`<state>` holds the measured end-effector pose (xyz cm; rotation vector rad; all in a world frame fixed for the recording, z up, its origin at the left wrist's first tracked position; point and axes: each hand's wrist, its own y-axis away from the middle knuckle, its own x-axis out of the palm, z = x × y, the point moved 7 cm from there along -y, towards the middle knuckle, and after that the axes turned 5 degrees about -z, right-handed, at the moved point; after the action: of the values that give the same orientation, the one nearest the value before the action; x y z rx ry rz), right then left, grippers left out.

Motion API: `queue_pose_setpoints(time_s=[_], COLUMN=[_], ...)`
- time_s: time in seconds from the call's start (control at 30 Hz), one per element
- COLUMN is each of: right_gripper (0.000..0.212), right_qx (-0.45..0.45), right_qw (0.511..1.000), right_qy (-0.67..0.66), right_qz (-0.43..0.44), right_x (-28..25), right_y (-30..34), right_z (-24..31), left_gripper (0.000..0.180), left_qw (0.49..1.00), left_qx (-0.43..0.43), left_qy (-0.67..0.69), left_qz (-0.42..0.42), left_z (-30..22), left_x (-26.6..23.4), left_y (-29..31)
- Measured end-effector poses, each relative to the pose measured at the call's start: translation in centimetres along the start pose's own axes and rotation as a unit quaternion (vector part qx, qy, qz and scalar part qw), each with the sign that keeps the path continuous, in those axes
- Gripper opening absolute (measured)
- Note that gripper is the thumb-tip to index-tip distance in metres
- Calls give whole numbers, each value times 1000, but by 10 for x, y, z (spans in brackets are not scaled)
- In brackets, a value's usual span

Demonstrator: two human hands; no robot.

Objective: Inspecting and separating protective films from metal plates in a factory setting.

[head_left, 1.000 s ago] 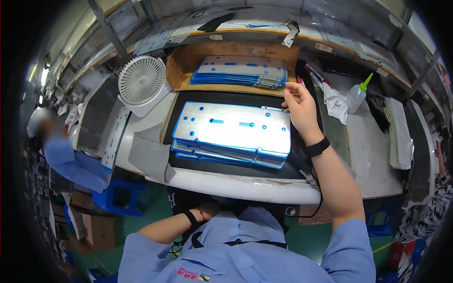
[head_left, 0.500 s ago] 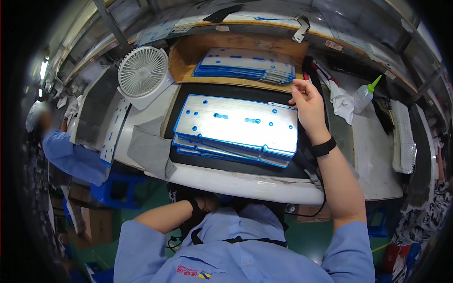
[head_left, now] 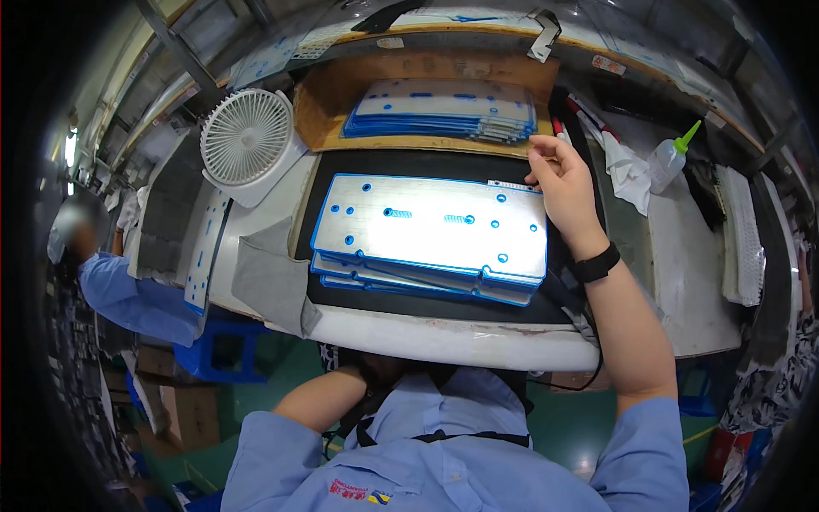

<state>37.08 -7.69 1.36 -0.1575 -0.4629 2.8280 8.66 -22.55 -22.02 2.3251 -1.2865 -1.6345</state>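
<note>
Metal plate tops a blue-edged stack — right hand pinches its far corner; left hand hidden.

blue-edged metal plate flat atop stack, far-right corner touched.

The right hand is extended forward with fingers curled together, while the left hand is hidden below, elbow bent.

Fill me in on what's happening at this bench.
A person in a blue shirt sits at a bench. Their right hand pinches a thin strip at the far right corner of the top plate in a stack of blue-edged metal plates. The left hand is tucked below the bench edge, out of sight. More plates lie behind.
</note>
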Motion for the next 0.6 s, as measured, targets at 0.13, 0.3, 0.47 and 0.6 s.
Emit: queue_pose_setpoints(time_s=[0.13, 0.3, 0.47, 0.6], right_gripper=[25, 24, 24, 24], right_qx=[-11, -4, -2, -7], right_qw=[1000, 1000, 1000, 1000], right_qy=[-14, -6, -10, -20], right_qz=[19, 5, 6, 10], right_x=[7, 2, 5, 5], right_y=[1, 1, 3, 2], right_z=[-3, -1, -1, -2], left_gripper=[44, 44, 44, 45], left_qw=[1000, 999, 997, 996], left_qx=[8, 24, 37, 50], left_qy=[21, 46, 62, 71], left_qz=[5, 7, 5, 11], left_z=[-10, -3, -26, -29], left_x=[-12, -24, -8, -6], left_y=[-18, -18, -17, -14])
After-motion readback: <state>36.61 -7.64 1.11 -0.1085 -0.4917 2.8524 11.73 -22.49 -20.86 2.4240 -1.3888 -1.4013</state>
